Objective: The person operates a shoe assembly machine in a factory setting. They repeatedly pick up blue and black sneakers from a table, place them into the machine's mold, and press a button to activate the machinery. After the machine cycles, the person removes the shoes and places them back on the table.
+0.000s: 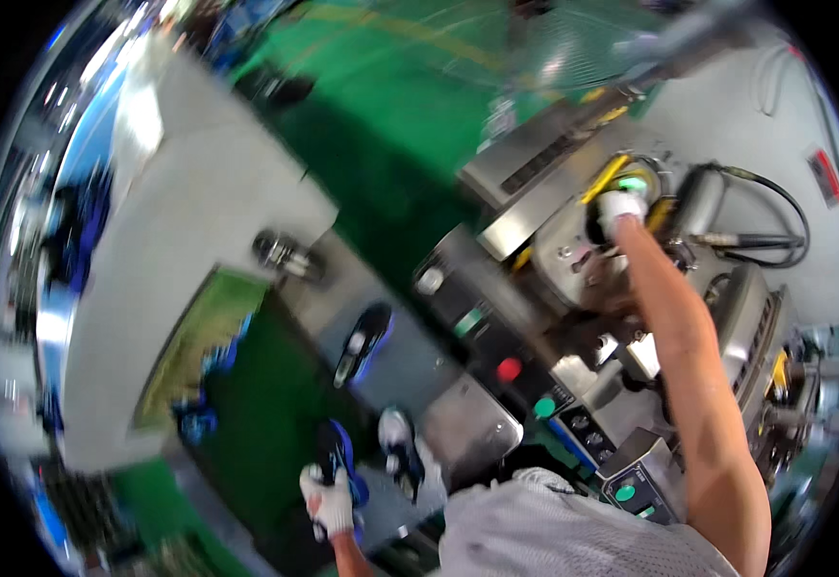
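My left hand (328, 500), in a white glove, is closed around a dark shoe (344, 460) with a blue sole edge. Beside it on the grey shelf stands a black-and-white shoe (399, 447). Farther up the shelf lies another dark shoe (366, 338) with a blue-violet sole. My right arm stretches far into the machine (559, 260). There my gloved right hand (621, 208) is at a round fitting with yellow parts and a green glow (634, 183). Blur and the hand's own back hide its fingers.
Along the machine's front runs a control panel with a red button (509, 369) and a green button (545, 408). A black hose (792, 207) curves at the right. At the left is a large grey table (217, 192) with a cut-out. Green floor (362, 135) shows between.
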The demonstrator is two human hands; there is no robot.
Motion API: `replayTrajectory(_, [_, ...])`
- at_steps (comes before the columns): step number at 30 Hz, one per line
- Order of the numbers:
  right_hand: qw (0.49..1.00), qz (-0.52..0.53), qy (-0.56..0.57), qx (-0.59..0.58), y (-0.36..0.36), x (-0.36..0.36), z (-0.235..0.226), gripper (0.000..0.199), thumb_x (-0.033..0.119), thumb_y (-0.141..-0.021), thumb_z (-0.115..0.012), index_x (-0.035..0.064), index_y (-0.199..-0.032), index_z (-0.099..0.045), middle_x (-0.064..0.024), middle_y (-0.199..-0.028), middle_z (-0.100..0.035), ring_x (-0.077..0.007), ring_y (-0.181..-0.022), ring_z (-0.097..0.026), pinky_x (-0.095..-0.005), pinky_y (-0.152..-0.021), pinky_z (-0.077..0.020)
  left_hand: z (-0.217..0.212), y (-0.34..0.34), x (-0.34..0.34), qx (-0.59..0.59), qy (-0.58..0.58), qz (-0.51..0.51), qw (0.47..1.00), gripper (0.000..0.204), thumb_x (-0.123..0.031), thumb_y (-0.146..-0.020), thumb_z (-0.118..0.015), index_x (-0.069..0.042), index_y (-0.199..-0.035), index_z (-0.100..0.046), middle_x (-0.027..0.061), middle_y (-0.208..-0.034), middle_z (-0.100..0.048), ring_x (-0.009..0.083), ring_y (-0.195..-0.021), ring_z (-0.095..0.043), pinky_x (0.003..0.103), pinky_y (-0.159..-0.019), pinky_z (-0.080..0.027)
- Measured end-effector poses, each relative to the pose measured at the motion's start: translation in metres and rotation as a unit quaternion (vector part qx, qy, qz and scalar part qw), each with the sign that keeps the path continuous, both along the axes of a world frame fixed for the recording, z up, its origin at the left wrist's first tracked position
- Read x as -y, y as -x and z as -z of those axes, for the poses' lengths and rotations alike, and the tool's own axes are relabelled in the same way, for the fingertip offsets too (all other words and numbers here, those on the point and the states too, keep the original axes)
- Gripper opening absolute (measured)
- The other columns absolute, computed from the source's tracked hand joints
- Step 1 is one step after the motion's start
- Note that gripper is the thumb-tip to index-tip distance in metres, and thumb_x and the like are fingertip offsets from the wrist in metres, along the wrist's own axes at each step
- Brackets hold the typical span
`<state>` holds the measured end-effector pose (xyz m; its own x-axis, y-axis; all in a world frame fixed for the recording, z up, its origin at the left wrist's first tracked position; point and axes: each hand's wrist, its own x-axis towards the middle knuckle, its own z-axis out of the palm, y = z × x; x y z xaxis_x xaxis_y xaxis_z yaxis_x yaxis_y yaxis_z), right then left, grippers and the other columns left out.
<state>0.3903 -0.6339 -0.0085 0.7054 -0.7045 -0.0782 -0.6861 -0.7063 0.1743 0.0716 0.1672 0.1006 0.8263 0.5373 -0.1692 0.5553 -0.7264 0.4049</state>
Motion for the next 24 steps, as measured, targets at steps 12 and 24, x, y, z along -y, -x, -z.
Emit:
replayTrajectory(12, [0.660,0.234,-0.662,0.267,0.015,0.038,-0.085,0.034,0.036,-0.084,-0.080,0.0141,-0.109,-0.070,-0.0046,-0.106,-0.071,-0.0228,-0.096,-0.067,-0.0395,-0.085,-0.0583,0.107,0.126,-0.023,-0.006,0.021,-0.192,0.981,0.073,-0.034,-0.084,-0.080,-0.004,-0.142,-0.047,0.0216,-0.125,-0.064,0.0419,-0.113,-0.064,0.046,-0.097,-0.050])
replayTrajectory(24, [0.954,-0.238,0.017,-0.182,0.328,-0.440,-0.152,0.103,0.052,-0.087,-0.069,0.0001,-0.161,-0.021,-0.0276,-0.166,-0.021,-0.0414,-0.157,-0.015,-0.0528,-0.126,-0.0144,0.091,0.151,-0.054,0.068,0.112,-0.187,0.974,0.071,-0.023,-0.085,-0.079,-0.004,-0.145,-0.045,0.0202,-0.130,-0.063,0.0360,-0.118,-0.062,0.041,-0.102,-0.048])
